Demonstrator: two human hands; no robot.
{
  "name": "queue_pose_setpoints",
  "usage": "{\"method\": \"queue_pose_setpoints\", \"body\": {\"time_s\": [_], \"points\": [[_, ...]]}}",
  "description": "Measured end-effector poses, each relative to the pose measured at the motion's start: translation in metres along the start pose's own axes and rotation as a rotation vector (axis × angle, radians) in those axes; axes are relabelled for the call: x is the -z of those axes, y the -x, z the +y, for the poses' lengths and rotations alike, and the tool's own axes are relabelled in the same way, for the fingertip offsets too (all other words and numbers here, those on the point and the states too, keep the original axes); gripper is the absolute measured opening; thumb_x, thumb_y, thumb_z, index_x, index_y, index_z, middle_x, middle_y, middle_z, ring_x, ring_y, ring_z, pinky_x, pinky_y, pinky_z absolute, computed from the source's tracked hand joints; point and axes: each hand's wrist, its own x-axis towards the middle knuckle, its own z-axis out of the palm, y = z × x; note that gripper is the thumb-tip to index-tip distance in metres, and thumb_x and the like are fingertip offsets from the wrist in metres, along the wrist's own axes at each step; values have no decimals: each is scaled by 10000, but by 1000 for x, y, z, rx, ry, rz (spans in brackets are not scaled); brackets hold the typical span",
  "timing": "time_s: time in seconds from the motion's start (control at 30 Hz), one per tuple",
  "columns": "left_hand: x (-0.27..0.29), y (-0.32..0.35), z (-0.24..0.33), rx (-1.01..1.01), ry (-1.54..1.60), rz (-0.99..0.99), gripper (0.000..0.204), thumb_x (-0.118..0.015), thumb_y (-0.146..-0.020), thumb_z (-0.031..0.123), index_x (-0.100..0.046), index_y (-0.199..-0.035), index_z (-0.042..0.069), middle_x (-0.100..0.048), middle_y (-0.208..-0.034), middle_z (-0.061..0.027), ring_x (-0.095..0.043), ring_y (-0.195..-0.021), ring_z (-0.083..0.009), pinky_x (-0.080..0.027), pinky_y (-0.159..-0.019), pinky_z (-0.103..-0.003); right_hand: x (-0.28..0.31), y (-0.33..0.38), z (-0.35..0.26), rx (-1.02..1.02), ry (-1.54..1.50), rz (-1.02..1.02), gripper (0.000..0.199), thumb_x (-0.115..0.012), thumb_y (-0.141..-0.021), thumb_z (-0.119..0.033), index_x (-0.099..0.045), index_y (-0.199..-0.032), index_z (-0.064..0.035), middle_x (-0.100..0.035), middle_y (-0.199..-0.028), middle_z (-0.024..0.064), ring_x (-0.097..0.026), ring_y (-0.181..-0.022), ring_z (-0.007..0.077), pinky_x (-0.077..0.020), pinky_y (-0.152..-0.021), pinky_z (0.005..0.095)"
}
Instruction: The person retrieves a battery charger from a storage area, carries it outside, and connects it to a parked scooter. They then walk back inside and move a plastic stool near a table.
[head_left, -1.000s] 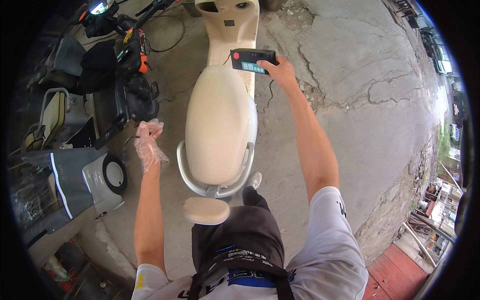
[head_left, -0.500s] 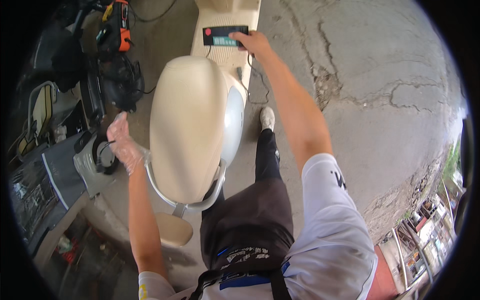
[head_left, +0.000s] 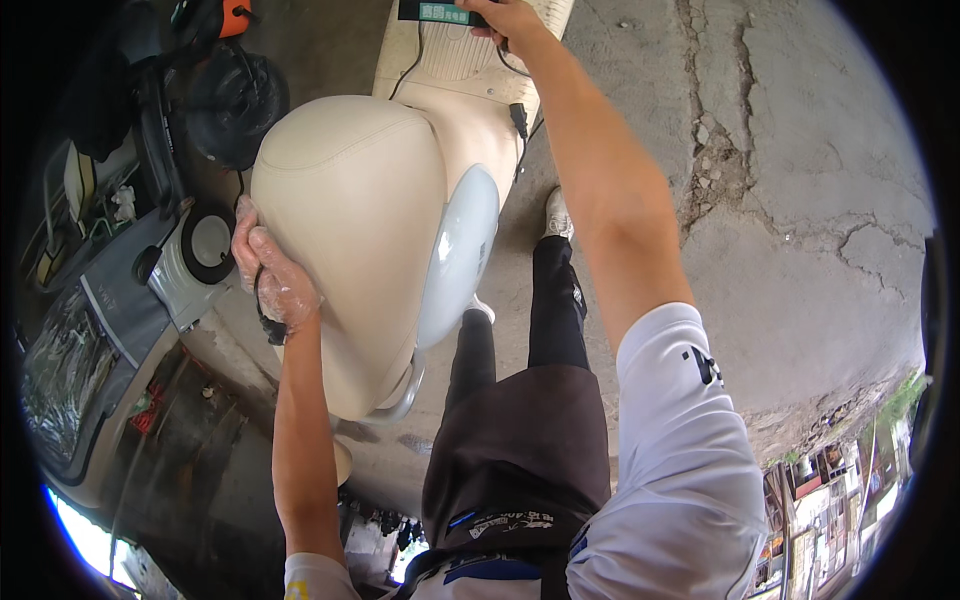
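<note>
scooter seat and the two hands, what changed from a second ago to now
The left hand, in a thin clear glove, was free in the air beside the scooter; it has come in and now rests against the left side of the cream seat. The person has moved closer, so the seat looks larger and nearer. The right hand still holds the black device out over the scooter's front.

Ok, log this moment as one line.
left hand: gloved, on side of cream scooter seat | right hand: holding black device with screen, cable attached | cracked concrete floor
</note>
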Motion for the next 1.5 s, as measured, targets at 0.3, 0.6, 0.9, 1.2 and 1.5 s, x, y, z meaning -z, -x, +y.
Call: {"method": "queue_pose_setpoints", "body": {"time_s": [0.3, 0.6, 0.9, 1.2, 1.5], "points": [[2, 3, 2, 22, -18, -18, 430, -378, -1065, 335, -523, -1258, -22, -516, -1402, -229, -491, -1305, -359, -360, -1105, -434, -21, -34, 19, -22, -82, -65, 484, -826, -773, -388, -641, -869, 49, -586, -644, 84, -615, -586, 158, -410, -446, 277], [3, 4, 2, -32, 53, 17, 441, -361, -1073, 308, -492, -1304, -45, -452, -1463, -259, -424, -1374, -366, -301, -1153, -452, -16, -27, -1, -195, -375, -211, 418, -768, -841, -349, -601, -1041, -22, -587, -827, 40, -577, -619, 120, -354, -429, 210], [7, 2, 11, -160, -59, 51, 391, -370, -1071, 240, -484, -1319, -40, -417, -1472, -276, -395, -1375, -439, -306, -1148, -510, -26, -39, -8, -124, -405, -128, 440, -780, -830, -317, -600, -1050, 18, -591, -859, 52, -581, -618, 120, -364, -430, 225], [6, 6, 5, -87, -8, 52, 367, -375, -1065, 217, -487, -1307, -36, -460, -1429, -262, -428, -1348, -431, -362, -1110, -506, -30, -36, -4, -54, 80, 65, 472, -712, -843, -400, -637, -943, 55, -630, -755, 119, -545, -511, 130, -379, -405, 296], [3, 5, 3, 19, 141, 123, 368, -380, -1066, 244, -516, -1279, -24, -457, -1447, -241, -428, -1359, -382, -330, -1133, -478, -22, -34, -17, -149, -288, -127, 424, -729, -859, -382, -585, -941, 8, -531, -710, 57, -517, -546, 132, -400, -409, 251]]}}
